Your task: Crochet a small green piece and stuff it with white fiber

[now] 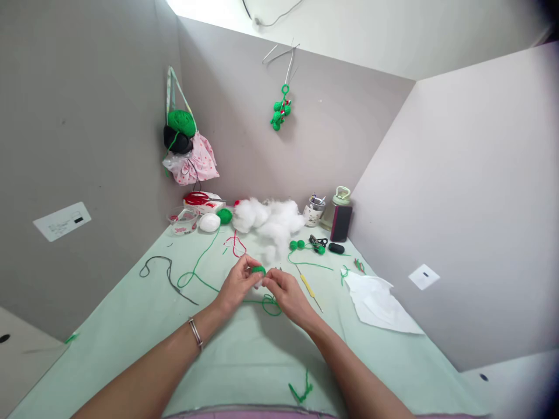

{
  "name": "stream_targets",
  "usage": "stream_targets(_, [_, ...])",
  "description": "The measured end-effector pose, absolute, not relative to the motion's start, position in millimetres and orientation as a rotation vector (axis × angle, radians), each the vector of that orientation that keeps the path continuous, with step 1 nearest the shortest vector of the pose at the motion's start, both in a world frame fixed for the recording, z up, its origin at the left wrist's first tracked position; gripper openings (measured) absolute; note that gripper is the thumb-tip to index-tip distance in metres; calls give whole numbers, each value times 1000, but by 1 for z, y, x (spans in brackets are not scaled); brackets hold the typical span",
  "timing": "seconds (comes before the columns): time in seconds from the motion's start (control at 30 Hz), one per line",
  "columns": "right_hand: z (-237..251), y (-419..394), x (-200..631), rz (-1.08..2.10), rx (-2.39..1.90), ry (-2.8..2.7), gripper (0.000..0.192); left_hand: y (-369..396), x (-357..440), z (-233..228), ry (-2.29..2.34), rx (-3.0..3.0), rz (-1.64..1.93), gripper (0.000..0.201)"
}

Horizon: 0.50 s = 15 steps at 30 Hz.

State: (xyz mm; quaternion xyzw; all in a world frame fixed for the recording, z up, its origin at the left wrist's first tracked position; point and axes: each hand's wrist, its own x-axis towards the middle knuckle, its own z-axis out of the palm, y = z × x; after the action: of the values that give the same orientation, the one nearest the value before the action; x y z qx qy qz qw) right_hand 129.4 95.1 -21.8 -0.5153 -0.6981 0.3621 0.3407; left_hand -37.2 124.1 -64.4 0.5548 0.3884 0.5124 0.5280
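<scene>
A small green crochet piece (258, 270) is gripped between the fingers of my left hand (239, 282), over the middle of the table. My right hand (286, 291) has its fingertips pinched together at the piece's right edge. Something whitish shows just under the piece; what it is cannot be made out. Green yarn (271, 305) lies looped below the hands and runs left and back towards a green yarn ball (224, 216). A crochet hook with a yellow handle (307, 285) rests on the table right of my right hand.
Fluffy white stuffing (279, 221) is piled at the back. Small green crochet balls (297, 245), a black case (336, 248) and a phone-like slab (341, 224) are back right. White sheet material (379, 299) lies right. Red scissors (197, 198), a white yarn ball (209, 222) and a clear bowl (182, 222) stand back left.
</scene>
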Motion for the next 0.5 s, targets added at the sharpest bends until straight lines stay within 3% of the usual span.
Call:
stream_targets(0.3, [-31,91,113,802,-1377,-1931,26,126,-36,-76,1017,1254,1296,36])
stream_targets(0.5, [-12,114,160,567,-1631,-1969,30,129,-43,-72,953,1169,1298,33])
